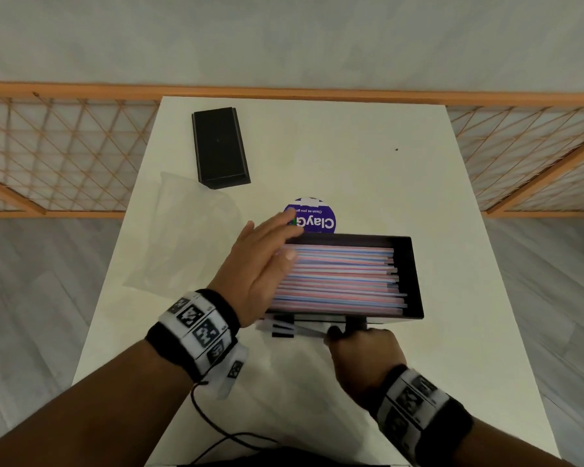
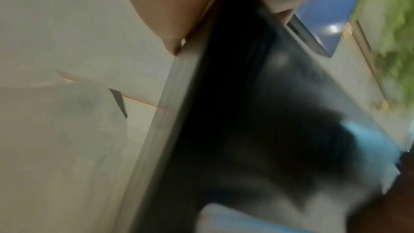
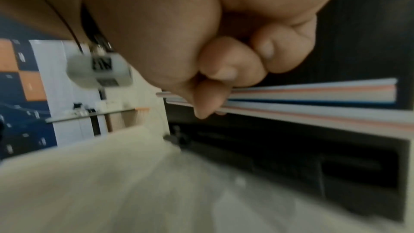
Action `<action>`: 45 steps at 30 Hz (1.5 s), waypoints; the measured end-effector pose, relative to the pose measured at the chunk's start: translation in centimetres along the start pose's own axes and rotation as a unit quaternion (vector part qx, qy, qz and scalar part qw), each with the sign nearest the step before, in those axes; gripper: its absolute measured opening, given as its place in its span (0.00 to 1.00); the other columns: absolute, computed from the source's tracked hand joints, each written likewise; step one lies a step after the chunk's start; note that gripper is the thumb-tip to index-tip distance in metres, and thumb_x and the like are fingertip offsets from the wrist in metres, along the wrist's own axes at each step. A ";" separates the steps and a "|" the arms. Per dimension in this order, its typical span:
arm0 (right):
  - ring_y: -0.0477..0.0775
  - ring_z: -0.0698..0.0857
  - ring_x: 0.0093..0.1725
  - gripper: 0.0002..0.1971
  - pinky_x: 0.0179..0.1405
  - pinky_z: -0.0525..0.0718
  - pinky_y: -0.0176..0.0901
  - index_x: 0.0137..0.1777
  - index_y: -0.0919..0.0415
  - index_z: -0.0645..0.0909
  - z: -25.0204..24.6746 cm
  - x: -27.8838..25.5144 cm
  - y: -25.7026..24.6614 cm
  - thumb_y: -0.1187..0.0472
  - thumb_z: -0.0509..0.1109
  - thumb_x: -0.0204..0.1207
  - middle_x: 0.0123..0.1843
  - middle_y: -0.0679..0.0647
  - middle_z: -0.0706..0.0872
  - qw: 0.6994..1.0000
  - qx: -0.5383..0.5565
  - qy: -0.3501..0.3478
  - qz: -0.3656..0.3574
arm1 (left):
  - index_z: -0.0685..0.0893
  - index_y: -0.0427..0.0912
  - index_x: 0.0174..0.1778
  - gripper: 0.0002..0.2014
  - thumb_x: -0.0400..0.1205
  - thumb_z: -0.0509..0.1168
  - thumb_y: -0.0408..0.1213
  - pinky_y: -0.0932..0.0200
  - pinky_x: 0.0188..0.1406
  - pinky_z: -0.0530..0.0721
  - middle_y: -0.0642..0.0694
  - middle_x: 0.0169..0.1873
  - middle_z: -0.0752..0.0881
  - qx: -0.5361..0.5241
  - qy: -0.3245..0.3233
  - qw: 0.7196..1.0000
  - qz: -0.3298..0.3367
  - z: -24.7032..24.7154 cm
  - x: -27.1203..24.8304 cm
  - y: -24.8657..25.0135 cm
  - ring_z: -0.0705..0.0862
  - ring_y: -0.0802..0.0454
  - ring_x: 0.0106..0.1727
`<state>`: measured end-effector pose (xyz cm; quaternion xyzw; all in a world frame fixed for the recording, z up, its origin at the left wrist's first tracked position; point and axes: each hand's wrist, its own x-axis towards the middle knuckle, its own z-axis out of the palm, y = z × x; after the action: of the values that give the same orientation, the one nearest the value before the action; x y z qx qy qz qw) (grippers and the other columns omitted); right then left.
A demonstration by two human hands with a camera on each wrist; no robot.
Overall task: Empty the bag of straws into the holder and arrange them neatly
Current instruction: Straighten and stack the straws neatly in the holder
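Red, white and blue striped plastic straws (image 1: 341, 278) lying flat in open black rectangular holder (image 1: 415, 274) on white table (image 1: 351, 146); left hand (image 1: 257, 264) flat, fingers together against straw ends; right hand (image 1: 364, 352) curled, pinching straws at holder's near wall

A: Holder (image 1: 415, 274) is looking like matt black plastic — smooth walls, no glare.
B: Straws (image 1: 341, 278) are reading as smooth striped plastic, slight sheen.
A: Bag (image 1: 179, 237) is showing as thin clear film, crinkled, faintly glossy.
B: Table (image 1: 368, 163) is looking matt white, smooth. Black lid (image 1: 220, 146) is looking matt too — material unclear.
A: Round sticker (image 1: 317, 219) is looking like glossy printed paper.
B: Wristbands (image 1: 196, 328) are looking like black cloth with printed white tags. Railing (image 1: 64, 92) is looking like wood.
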<state>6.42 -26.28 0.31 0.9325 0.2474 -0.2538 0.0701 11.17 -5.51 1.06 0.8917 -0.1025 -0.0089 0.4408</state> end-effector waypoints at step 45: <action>0.60 0.76 0.76 0.36 0.74 0.74 0.63 0.71 0.58 0.78 -2.9 1.6 1.9 0.30 0.55 0.77 0.74 0.56 0.80 0.971 0.151 0.181 -0.037 | 0.66 0.53 0.81 0.30 0.81 0.56 0.53 0.63 0.84 0.62 0.57 0.83 0.67 -0.140 0.083 0.971 -0.176 -0.3 -0.5 -0.7 0.65 0.67 0.81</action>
<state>9.82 -26.47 2.01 0.9528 0.2491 -0.1181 -0.1272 10.81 -4.74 0.61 0.8225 0.0952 -0.0265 0.5601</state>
